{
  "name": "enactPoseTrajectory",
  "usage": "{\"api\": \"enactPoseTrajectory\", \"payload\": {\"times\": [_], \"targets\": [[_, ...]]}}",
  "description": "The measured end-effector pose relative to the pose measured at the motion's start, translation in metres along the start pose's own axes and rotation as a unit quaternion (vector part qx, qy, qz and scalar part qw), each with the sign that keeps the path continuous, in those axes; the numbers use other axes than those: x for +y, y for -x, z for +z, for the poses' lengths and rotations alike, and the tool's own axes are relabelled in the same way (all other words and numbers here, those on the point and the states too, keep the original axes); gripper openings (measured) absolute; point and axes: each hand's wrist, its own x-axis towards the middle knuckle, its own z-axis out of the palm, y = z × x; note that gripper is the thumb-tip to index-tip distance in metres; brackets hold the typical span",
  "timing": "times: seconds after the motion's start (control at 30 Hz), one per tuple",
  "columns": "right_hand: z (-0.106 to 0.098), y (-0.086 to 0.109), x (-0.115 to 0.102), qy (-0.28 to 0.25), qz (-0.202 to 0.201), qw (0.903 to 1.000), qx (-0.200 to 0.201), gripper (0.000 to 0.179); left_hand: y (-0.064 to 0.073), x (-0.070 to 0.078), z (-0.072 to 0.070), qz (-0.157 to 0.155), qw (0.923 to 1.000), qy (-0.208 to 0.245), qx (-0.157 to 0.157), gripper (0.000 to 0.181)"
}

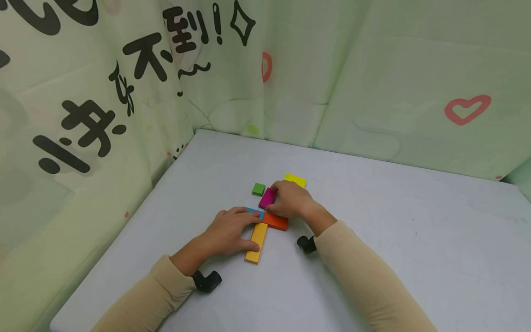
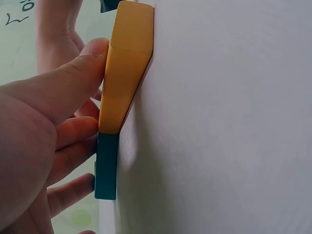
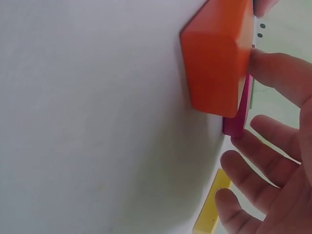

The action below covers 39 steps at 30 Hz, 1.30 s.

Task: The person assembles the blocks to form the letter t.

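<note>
In the head view my left hand [image 1: 228, 232] lies over a T of flat toy blocks. Its fingertips rest on the blue block [image 1: 254, 210], and the thumb touches the amber block [image 1: 257, 236] below. End to end with the blue one lies an orange-red block [image 1: 277, 222]. My right hand [image 1: 292, 199] pinches a magenta block [image 1: 267, 198] between thumb and index finger, just above the crossbar. In the right wrist view the magenta block [image 3: 236, 122] shows partly behind the orange-red one, fingertips at its end.
A small green block [image 1: 259, 189] lies left of the magenta one. Behind the right hand is a yellow block [image 1: 296, 179], partly covered. The white table [image 1: 394, 230] meets a pale green curtain [image 1: 373, 92] at the back and left. Black wrist cameras [image 1: 207, 281] sit under both sleeves.
</note>
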Motion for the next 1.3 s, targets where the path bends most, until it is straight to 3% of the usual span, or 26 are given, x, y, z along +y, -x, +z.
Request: {"api": "enactPoseTrajectory", "payload": {"times": [1.3], "targets": [[-0.0024, 0.0078, 0.0049, -0.015, -0.023, 0.9996, -0.006, 0.053, -0.0008, -0.0008, 0.0021, -0.006, 1.0000, 0.004, 0.001, 0.068]]}}
